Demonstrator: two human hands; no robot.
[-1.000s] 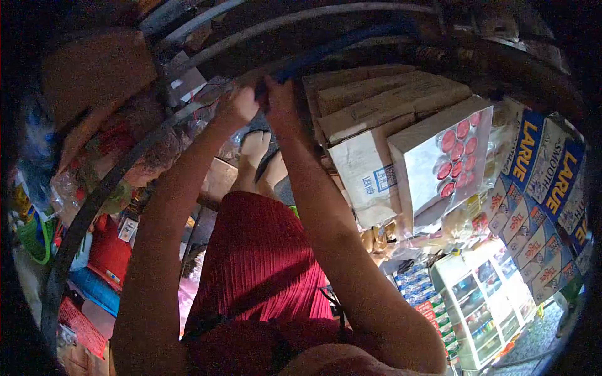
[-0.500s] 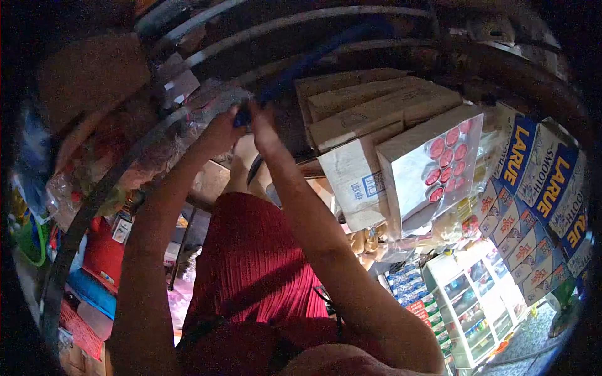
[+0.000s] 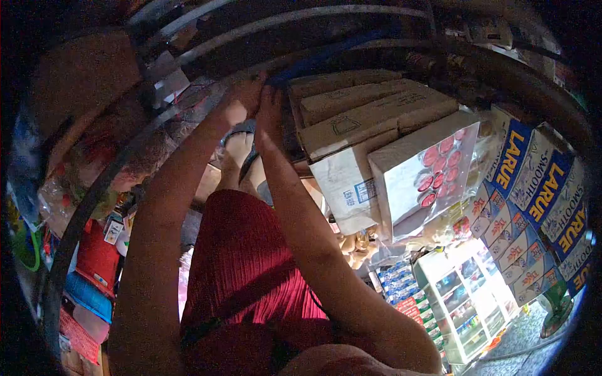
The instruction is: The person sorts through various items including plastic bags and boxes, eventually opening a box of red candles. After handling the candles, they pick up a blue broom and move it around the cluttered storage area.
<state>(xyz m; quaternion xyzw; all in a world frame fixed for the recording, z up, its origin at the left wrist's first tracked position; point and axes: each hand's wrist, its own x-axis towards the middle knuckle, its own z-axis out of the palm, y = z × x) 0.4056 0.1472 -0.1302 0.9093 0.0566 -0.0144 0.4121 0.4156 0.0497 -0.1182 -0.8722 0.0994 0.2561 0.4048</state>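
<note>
A long blue pole (image 3: 332, 55) runs from my hands up to the right into the dark; its far end and exact kind I cannot make out. My left hand (image 3: 244, 99) is closed around the near end, its fingers dim. Close beside it, my right hand (image 3: 269, 108) also appears closed on the pole, with its fingertips in shadow. Below both hands are my sandalled feet (image 3: 239, 145) and a red ribbed garment (image 3: 244, 250). Just right of my right hand stand brown cardboard boxes (image 3: 351, 122).
A plastic-wrapped pack with red round lids (image 3: 433, 169) leans against the boxes. Blue-and-white LARUE cartons (image 3: 533, 188) are stacked at right, above a lit white display case (image 3: 464, 301). A dark curved rail (image 3: 81, 232) arcs along the left, near plastic bags and red and blue baskets.
Both hands have moved slightly upward and closer together, and the blue pole lies at a flatter angle. The view has shifted a little, showing more of my feet.
</note>
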